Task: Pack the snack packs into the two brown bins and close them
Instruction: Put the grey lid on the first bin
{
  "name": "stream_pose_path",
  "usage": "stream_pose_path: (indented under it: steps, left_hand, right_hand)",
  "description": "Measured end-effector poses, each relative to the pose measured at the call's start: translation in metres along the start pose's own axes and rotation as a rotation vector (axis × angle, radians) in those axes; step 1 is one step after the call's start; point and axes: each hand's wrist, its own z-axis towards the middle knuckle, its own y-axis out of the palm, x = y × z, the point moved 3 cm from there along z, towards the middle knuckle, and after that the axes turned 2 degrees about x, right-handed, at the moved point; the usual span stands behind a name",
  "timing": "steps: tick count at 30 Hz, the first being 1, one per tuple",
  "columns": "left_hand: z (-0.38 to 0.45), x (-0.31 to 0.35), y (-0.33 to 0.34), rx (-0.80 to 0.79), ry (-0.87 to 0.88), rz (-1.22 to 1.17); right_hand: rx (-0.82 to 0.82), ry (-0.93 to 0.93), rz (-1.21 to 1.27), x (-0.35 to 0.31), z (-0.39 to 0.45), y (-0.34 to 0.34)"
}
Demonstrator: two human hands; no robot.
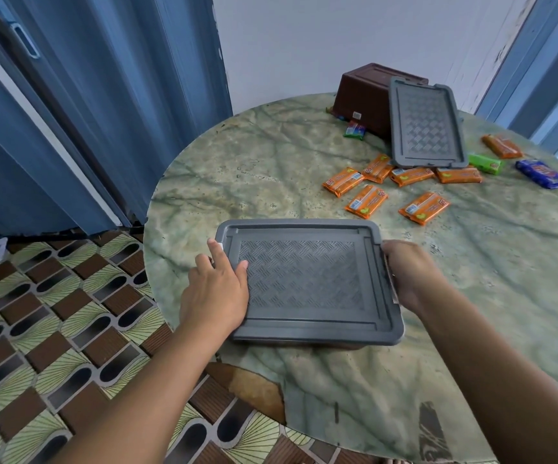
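Two grey lids show: the near lid (307, 279) and the far lid (426, 123). One brown bin (364, 95) is plainly visible, lying tipped. Snack packs: seven orange ones, such as the orange pack (342, 181), two green, such as the green pack (485, 163), and one blue pack (542, 174).

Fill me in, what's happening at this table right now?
A person has both hands on the near grey lid: the left hand lies flat on top of it, the right hand grips its right edge. The bin under it is barely visible. At the far side, a brown bin lies tipped over with a second grey lid leaning against it. Snack packs, mostly orange, lie scattered on the table, unpacked.
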Motion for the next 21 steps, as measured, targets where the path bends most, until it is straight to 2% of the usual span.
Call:
stream_pose_path:
  steps: [4, 10, 14, 19, 21]
  left_hand:
    - [0.0, 0.001, -0.001, -0.007, -0.002, 0.011]
    - [-0.001, 0.0, -0.001, -0.006, 0.013, 0.009]
    - [0.0, 0.0, -0.001, -0.022, 0.012, -0.009]
    - [0.002, -0.002, -0.001, -0.054, 0.01, 0.007]
    - [0.006, -0.003, -0.002, 0.001, 0.023, 0.044]
  right_hand:
    - [-0.077, 0.088, 0.19, 0.007, 0.005, -0.004]
    - [-0.239, 0.258, 0.241, 0.028, 0.005, -0.003]
    - [-0.164, 0.152, 0.052, 0.024, 0.006, 0.006]
    - [-0.113, 0.098, -0.043, 0.023, 0.003, 0.007]
    - [-0.122, 0.091, -0.043, 0.023, 0.005, 0.005]
